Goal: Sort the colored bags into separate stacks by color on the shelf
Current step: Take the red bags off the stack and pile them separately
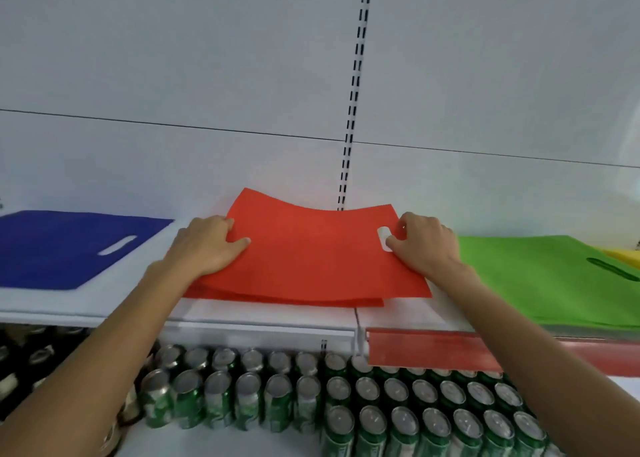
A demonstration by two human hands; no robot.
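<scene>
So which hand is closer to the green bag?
Right. The right hand grips the red bag next to the green bag; the left hand holds its opposite edge, farther away.

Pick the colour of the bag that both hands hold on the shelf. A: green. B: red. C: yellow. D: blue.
B: the left hand and the right hand grip opposite sides of the red bag, which sits between the blue bag and the green bag.

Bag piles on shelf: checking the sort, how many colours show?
4: blue flat fabric bag left, red fabric pile centre, green fabric pile right, yellow sliver far right; others may be hidden.
</scene>
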